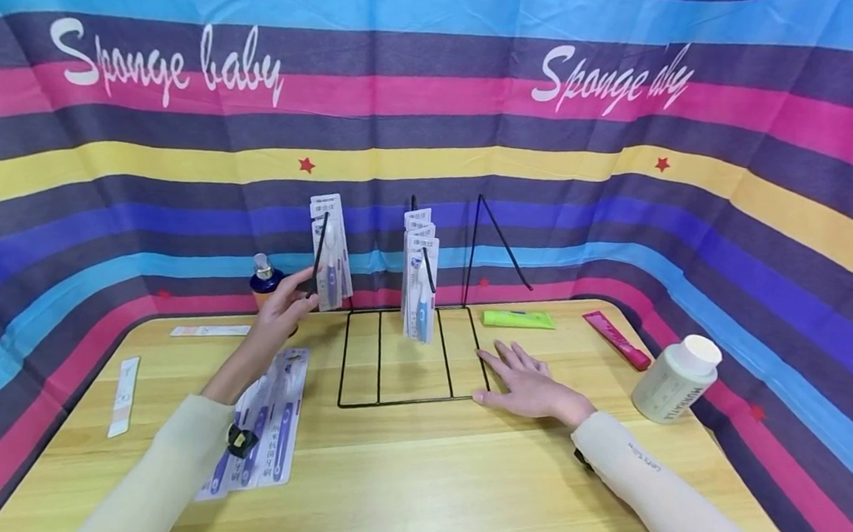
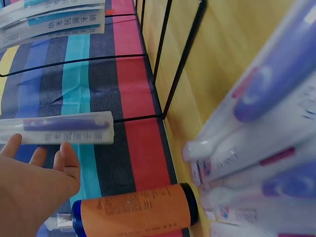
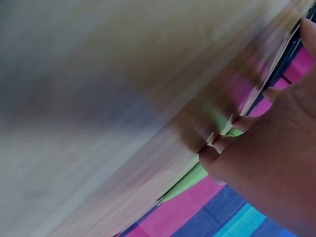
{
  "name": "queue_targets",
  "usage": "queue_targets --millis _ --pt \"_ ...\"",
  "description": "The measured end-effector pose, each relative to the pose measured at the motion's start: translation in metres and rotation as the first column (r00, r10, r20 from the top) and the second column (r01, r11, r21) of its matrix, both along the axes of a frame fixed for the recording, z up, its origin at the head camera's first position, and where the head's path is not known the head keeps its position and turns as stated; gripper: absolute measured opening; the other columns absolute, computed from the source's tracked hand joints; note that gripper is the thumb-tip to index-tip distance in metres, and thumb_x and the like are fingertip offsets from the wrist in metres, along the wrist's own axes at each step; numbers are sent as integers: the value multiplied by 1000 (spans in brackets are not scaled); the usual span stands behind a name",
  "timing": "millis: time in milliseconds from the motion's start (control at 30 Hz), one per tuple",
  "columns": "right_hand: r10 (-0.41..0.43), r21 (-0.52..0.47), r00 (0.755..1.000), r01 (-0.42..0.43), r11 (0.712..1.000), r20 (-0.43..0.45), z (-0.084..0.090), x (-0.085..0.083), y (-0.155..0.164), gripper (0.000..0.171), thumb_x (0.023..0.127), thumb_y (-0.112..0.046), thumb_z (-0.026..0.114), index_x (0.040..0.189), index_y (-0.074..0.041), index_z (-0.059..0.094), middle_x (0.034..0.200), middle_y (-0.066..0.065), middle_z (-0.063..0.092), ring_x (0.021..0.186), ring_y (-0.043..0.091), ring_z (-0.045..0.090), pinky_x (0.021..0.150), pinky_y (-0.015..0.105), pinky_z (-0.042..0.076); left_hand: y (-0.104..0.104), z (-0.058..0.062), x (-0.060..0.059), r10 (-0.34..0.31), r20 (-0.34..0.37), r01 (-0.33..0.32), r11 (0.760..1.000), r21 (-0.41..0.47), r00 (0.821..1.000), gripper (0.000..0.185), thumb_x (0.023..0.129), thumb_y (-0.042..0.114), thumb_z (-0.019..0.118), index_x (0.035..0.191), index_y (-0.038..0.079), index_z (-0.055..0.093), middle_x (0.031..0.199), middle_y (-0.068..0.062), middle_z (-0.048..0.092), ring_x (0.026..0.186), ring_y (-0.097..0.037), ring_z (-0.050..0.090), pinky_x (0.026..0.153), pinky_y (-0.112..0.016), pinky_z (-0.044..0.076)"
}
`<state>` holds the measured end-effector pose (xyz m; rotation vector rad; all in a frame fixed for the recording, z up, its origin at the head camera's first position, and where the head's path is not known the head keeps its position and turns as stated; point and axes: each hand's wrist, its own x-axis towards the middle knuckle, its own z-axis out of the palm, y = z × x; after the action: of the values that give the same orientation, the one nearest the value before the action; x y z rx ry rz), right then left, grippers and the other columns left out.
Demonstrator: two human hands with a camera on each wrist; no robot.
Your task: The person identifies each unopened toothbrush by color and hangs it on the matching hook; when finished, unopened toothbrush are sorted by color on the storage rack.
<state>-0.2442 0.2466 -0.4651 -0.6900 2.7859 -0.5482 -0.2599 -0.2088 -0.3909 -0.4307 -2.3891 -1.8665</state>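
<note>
A black wire rack point(image 1: 378, 403) stands on the table, with toothbrushes in blister packs point(image 1: 332, 263) hanging on its left hook and another row of toothbrush packs point(image 1: 418, 295) on the middle hook. My left hand point(image 1: 288, 301) is beside the left-hook packs, its fingertips right at their edge. In the left wrist view that hand point(image 2: 39, 182) has loosely bent fingers, and a purple-handled toothbrush pack point(image 2: 64, 129) lies just past them. Flat on the table, fingers spread, my right hand point(image 1: 526, 382) rests at the right side of the rack's base. The rack's right hook point(image 1: 505, 243) carries nothing.
Several purple toothbrush packs point(image 1: 282, 422) lie by my left forearm. Behind my left hand stands an orange-labelled bottle point(image 2: 138, 212). Two narrow cartons point(image 1: 124, 397) are at the far left. To the right are a green tube point(image 1: 518, 319), a pink tube point(image 1: 616, 339) and a white-capped bottle point(image 1: 676, 382).
</note>
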Motion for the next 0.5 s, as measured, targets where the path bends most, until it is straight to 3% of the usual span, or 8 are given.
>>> queue_targets --millis 133,333,400,500 --pt "-2 -8 1000 2 1000 -2 2 1 0 87 108 -64 57 175 -18 27 180 22 9 164 50 1 120 82 7 -5 -3 14 9 -43 -8 1000 21 999 57 118 30 52 171 15 39 146 -18 47 122 -15 51 97 -22 47" --pt "3 -4 1000 -3 1000 -6 1 1 -1 88 108 -65 56 175 -18 26 180 22 9 163 50 1 120 81 8 -13 -5 45 54 -144 -37 993 115 988 47 118 20 50 162 6 51 151 -3 59 125 -15 55 92 -24 51" --pt "4 -3 1000 -4 1000 -4 1 1 -1 88 108 -65 56 176 -18 26 180 22 9 164 50 0 121 81 8 -18 -6 56 75 -146 -55 989 136 986 45 118 19 51 160 3 53 152 -5 61 125 -16 57 89 -26 52" --pt "4 -1 1000 -4 1000 -1 2 1 -2 88 108 -65 56 176 -18 26 180 22 8 164 50 0 121 81 7 -24 -8 73 128 -97 -114 984 138 987 44 117 22 53 157 2 55 147 -3 65 124 -16 59 86 -25 54"
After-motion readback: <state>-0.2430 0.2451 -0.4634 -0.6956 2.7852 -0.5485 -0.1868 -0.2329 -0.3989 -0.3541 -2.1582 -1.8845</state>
